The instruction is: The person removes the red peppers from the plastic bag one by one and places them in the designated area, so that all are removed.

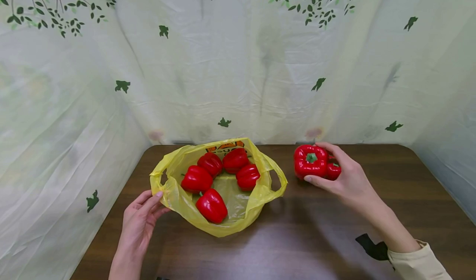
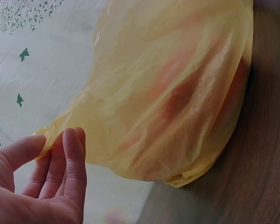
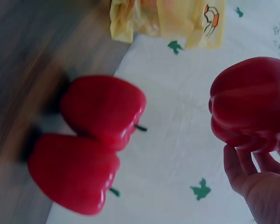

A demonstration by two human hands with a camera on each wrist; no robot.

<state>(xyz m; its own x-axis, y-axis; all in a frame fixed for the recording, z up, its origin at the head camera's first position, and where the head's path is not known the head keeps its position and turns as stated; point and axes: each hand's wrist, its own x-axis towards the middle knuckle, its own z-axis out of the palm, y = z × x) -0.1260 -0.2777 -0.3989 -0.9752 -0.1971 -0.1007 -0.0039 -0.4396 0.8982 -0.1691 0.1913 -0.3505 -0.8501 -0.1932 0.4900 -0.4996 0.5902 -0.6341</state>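
Note:
A yellow plastic bag (image 1: 174, 193) stands with its mouth spread on the table, with several red bell peppers (image 1: 212, 205) inside. My left hand (image 1: 139, 220) pinches the bag's rim beside its left handle; the left wrist view shows thumb and fingers on the thin film (image 2: 144, 93). To the right of the bag, my right hand (image 1: 353, 181) grips a red bell pepper (image 1: 303, 164) with its green stem facing the head camera. In the right wrist view this held pepper (image 3: 252, 98) is raised off the table, apart from two other peppers (image 3: 102, 107) standing side by side.
The brown wooden table (image 1: 297, 247) backs onto a pale curtain (image 1: 245, 65) printed with green leaves. Near my right sleeve (image 1: 416, 261) a black strip (image 1: 372, 247) shows beside the wrist. A small dark object (image 1: 162, 278) peeks in at the bottom edge.

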